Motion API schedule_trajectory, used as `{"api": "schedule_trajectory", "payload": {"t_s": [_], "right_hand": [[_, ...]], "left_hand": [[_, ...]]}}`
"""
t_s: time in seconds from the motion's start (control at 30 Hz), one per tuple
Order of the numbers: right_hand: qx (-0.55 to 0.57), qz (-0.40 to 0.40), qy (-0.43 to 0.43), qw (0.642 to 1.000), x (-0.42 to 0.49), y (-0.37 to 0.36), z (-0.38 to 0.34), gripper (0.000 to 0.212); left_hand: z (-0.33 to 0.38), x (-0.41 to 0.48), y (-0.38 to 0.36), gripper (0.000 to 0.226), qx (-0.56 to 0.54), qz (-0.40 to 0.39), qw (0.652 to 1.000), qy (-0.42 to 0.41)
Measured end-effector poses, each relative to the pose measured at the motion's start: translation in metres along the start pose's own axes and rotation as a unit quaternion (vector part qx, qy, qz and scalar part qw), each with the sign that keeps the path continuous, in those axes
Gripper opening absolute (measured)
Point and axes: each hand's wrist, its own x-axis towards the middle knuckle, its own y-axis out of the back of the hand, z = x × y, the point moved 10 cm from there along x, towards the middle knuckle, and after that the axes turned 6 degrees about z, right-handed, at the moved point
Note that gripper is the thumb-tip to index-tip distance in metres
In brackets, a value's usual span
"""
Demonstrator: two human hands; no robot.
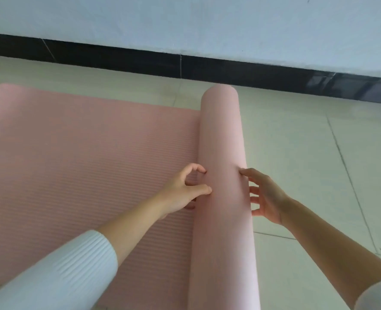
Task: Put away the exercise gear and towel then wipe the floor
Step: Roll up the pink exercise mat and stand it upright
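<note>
A pink ribbed exercise mat (84, 153) lies on the tiled floor, its right part wound into a thick roll (221, 135) that runs from near me toward the wall. My left hand (183, 193) is on the flat mat at the roll's left side, fingers arched, with the index fingertip and thumb tip touching the roll. My right hand (267, 198) is at the roll's right side with fingers spread, and its index fingertip touches the roll. Neither hand wraps around the roll. No towel is in view.
Pale floor tiles (308, 142) spread to the right of the roll. A black baseboard (185, 68) runs under a white wall (207, 23) just beyond the mat's far edge.
</note>
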Motion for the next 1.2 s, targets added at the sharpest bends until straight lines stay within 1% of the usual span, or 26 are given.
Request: {"api": "schedule_trajectory", "payload": {"t_s": [0.1, 0.17, 0.23, 0.37, 0.47, 0.53, 0.63, 0.7, 0.77, 0.83, 0.9, 0.97, 1.0, 1.07, 1.17, 1.2], "right_hand": [[0.005, 0.027, 0.004, 1.0, -0.012, 0.063, 0.01, 0.042], [0.009, 0.055, 0.006, 0.998, -0.019, 0.105, 0.016, 0.043], [0.018, 0.09, 0.007, 0.996, -0.027, 0.148, 0.023, 0.041], [0.037, 0.149, 0.003, 0.988, -0.041, 0.22, 0.033, 0.03], [0.052, 0.183, 0.002, 0.982, -0.047, 0.265, 0.042, 0.032], [0.047, 0.189, 0.003, 0.981, -0.048, 0.281, 0.047, 0.035], [0.031, 0.191, 0.014, 0.981, -0.047, 0.288, 0.05, 0.042], [0.013, 0.211, 0.036, 0.977, -0.046, 0.289, 0.047, 0.053], [-0.014, 0.238, 0.067, 0.969, -0.05, 0.289, 0.038, 0.058], [-0.061, 0.255, 0.093, 0.96, -0.053, 0.283, 0.027, 0.061], [-0.118, 0.264, 0.1, 0.952, -0.053, 0.273, 0.021, 0.068], [-0.17, 0.276, 0.11, 0.94, -0.052, 0.261, 0.015, 0.073], [-0.191, 0.28, 0.118, 0.933, -0.051, 0.255, 0.012, 0.072], [-0.208, 0.283, 0.143, 0.925, -0.052, 0.242, 0.003, 0.064], [-0.241, 0.283, 0.176, 0.911, -0.054, 0.22, -0.01, 0.045], [-0.265, 0.287, 0.183, 0.902, -0.054, 0.213, -0.014, 0.04]], "left_hand": [[0.011, 0.008, -0.062, 0.034, -0.006, -0.042, 0.999, -0.011], [0.018, 0.014, -0.105, 0.037, -0.008, -0.062, 0.998, -0.016], [0.024, 0.018, -0.149, 0.044, -0.003, -0.082, 0.996, -0.022], [0.038, 0.022, -0.221, 0.057, 0.009, -0.114, 0.992, -0.044], [0.043, 0.024, -0.27, 0.068, 0.012, -0.148, 0.988, -0.049], [0.041, 0.025, -0.291, 0.072, 0.017, -0.165, 0.985, -0.046], [0.038, 0.028, -0.298, 0.069, 0.028, -0.146, 0.988, -0.053], [0.035, 0.032, -0.293, 0.063, 0.026, -0.119, 0.991, -0.058], [0.035, 0.034, -0.287, 0.058, 0.02, -0.095, 0.994, -0.059], [0.035, 0.036, -0.282, 0.057, 0.018, -0.075, 0.996, -0.053], [0.036, 0.037, -0.274, 0.058, 0.015, -0.059, 0.997, -0.045], [0.036, 0.039, -0.262, 0.063, 0.028, -0.04, 0.998, -0.04], [0.033, 0.04, -0.256, 0.067, 0.028, -0.036, 0.998, -0.032], [0.025, 0.039, -0.247, 0.069, 0.019, -0.042, 0.999, 0.0], [0.008, 0.04, -0.238, 0.077, -0.046, -0.044, 0.995, 0.07], [0.006, 0.04, -0.236, 0.075, -0.063, -0.045, 0.994, 0.079]]}}
